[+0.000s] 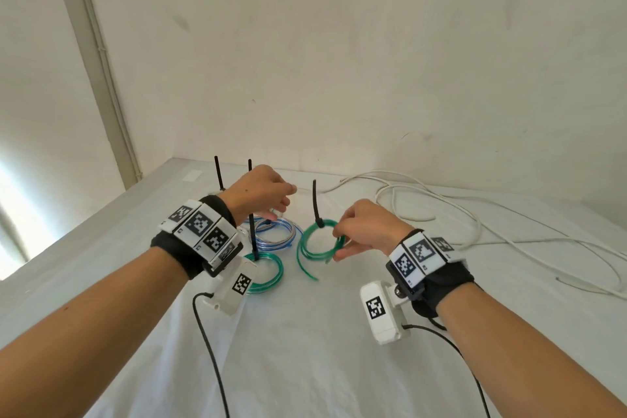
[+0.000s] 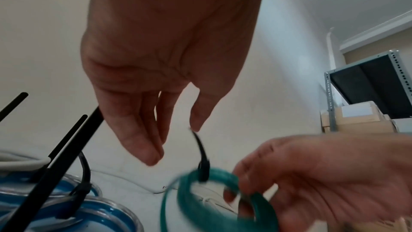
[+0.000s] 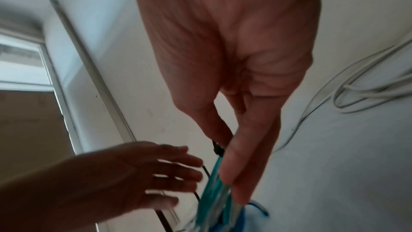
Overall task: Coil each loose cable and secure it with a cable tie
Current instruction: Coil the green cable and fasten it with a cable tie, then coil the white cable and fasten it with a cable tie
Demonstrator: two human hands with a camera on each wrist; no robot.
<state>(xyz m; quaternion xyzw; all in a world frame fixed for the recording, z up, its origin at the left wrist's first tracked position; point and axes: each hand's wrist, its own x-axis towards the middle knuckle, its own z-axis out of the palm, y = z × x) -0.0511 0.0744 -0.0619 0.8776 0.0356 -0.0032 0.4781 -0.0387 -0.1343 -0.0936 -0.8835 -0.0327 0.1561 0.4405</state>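
My right hand (image 1: 339, 244) pinches the right side of a small green cable coil (image 1: 329, 223) and holds it just above the white table (image 1: 305, 332). A black cable tie (image 1: 315, 200) is cinched round the coil's top, its tail standing upright. In the right wrist view my right hand (image 3: 227, 165) has thumb and fingers clamped on the green coil (image 3: 211, 186). My left hand (image 1: 288, 197) hovers left of the tail with relaxed fingers, holding nothing. In the left wrist view my left hand (image 2: 175, 142) hangs above the tie (image 2: 201, 149), thumb tip by its end.
A second green coil (image 1: 276, 276) and a blue-and-clear coil (image 1: 288, 237) lie on the table to the left, each with an upright black tie. A long loose white cable (image 1: 475, 224) sprawls over the right side. The wall stands close behind.
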